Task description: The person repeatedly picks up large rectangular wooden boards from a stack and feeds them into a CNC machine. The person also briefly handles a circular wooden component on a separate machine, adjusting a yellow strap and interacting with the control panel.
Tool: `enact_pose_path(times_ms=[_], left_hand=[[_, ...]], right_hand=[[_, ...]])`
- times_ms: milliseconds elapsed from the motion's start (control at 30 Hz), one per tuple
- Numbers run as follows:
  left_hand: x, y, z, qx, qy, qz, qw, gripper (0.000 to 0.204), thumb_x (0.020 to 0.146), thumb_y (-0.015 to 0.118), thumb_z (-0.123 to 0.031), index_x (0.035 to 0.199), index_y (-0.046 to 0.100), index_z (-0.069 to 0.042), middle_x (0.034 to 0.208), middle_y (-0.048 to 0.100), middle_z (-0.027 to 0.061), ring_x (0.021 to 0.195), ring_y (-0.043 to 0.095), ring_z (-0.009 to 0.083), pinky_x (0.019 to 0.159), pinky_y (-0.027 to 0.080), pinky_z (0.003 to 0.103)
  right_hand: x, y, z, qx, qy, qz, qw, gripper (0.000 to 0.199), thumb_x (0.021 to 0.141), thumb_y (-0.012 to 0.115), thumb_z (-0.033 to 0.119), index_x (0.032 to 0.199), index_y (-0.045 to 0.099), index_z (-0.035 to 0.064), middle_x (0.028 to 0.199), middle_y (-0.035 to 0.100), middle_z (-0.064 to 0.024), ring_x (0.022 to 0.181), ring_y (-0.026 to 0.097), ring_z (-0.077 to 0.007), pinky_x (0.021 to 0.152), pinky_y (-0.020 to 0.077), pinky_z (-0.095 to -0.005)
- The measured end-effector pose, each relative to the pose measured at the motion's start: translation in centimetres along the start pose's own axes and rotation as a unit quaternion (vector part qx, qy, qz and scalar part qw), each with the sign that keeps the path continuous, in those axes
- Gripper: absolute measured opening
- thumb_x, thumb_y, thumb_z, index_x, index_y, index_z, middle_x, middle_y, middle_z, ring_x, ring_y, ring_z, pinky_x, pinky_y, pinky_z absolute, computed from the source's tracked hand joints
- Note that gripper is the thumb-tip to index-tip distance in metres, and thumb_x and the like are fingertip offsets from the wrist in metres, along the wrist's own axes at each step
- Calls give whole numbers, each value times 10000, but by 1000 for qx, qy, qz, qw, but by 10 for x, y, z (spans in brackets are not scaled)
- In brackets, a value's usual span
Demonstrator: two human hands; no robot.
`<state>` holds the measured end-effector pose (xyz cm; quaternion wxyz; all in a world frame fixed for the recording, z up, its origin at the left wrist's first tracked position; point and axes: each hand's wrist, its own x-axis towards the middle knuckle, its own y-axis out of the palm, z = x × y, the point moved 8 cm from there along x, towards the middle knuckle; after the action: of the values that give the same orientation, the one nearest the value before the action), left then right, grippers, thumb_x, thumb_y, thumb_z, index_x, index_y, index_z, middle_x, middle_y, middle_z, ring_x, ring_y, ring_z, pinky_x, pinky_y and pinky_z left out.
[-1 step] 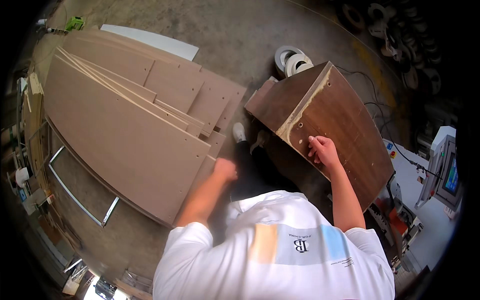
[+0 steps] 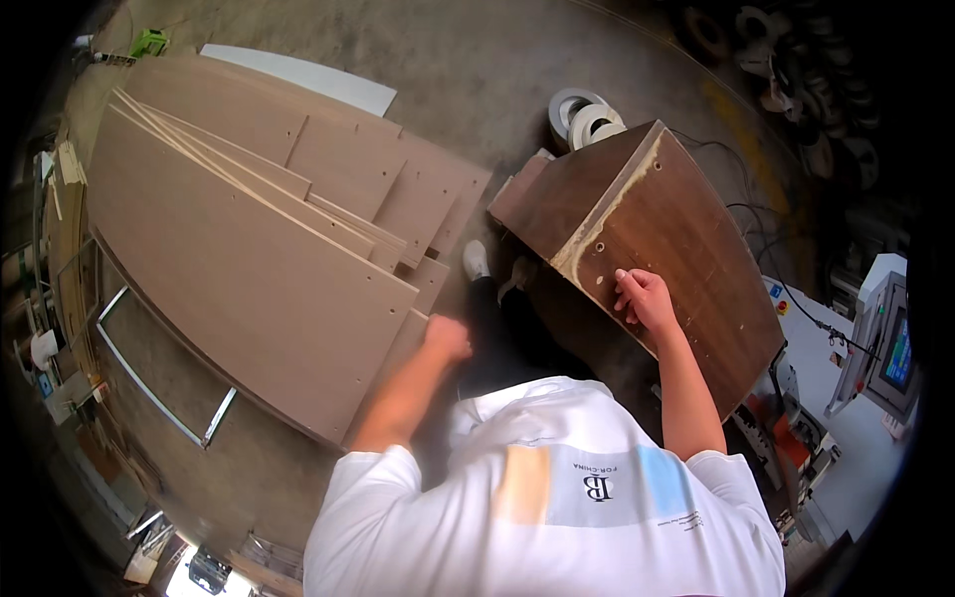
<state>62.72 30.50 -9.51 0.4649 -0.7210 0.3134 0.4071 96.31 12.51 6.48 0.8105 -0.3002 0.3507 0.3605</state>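
the right hand [image 2: 645, 297] rests curled fingers [image 2: 625, 282] on the near edge of the dark brown panel [image 2: 686, 239], which stands tilted over the floor, while the left hand [image 2: 447, 336], closed in a loose fist, hangs beside the stacked light boards [image 2: 249, 259].

White tape rolls [image 2: 585, 117] lie at one o'clock on the concrete floor [image 2: 468, 80]; a control screen [image 2: 898, 350] stands at three o'clock.
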Motion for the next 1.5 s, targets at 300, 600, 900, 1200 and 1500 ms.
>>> enact_pose_path(times_ms=[300, 600, 900, 1200, 1500], left_hand=[[-16, -140, 52, -159, 31, -353, 922, 260, 835, 665, -310, 981, 686, -95, 997, 686, 128, 1008, 633, 341, 881, 502, 484], [60, -111, 219, 44, -134, -113, 984, 462, 914, 634, -511, 1179, 706, -140, 1213, 686, 89, 1226, 566, 283, 1110, 351, 521], [52, -98, 212, 55, -129, -82, 987, 488, 909, 649, -461, 1281, 649, -145, 1281, 662, 86, 1281, 538, 271, 1141, 311, 517], [40, -62, 204, 57, -107, -18, 992, 584, 884, 660, -534, 1297, 626, -122, 1360, 608, 123, 1350, 484, 317, 1201, 240, 563], [59, -78, 172, 55, -101, -84, 990, 519, 867, 674, -459, 1254, 652, -114, 1308, 629, 145, 1290, 539, 352, 1099, 393, 538]], right_hand=[[0, 5, -3, 11, 9, -11, 1000, 369, 984, 662, 371, 797, 629, 54, 628, 631, -48, 485, 574, -97, 388, 395, -234], [-4, 1, -8, -3, 17, -18, 1000, 390, 996, 641, 396, 825, 640, 45, 639, 652, -59, 460, 534, -96, 413, 417, -236], [-4, -5, -10, 27, 29, -28, 999, 363, 982, 670, 358, 780, 638, 58, 633, 642, -45, 469, 535, -94, 421, 408, -238], [-6, -4, -3, 70, 47, -34, 996, 356, 969, 692, 326, 758, 639, 44, 583, 606, -32, 449, 537, -93, 411, 405, -241], [-1, -10, 7, 29, 56, -20, 998, 411, 951, 670, 394, 714, 658, 58, 594, 652, -40, 445, 562, -108, 445, 445, -267]])
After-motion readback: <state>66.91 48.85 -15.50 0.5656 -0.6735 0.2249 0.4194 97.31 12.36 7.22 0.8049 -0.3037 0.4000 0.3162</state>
